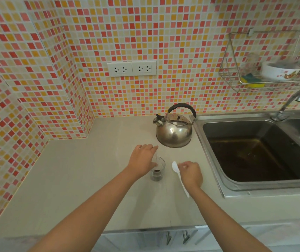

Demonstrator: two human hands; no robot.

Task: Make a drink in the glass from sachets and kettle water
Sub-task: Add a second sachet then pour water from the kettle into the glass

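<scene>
Two hands: both yours, out over the beige counter (76,179).
Left hand (142,161): your fingers wrap the glass (158,170) from its left side.
Glass: upright on the counter, dark powder at the bottom.
Right hand (191,173): your fingertips pinch the white plastic spoon (176,169) near its bowl.
Kettle (173,129): steel, behind the glass, beside the sink (218,182).

One steel kettle (173,131), one glass (158,169), one white plastic spoon (179,176), two hands, two wall sockets, one sink (254,151), one tap (289,104), one wire rack (265,82).
</scene>
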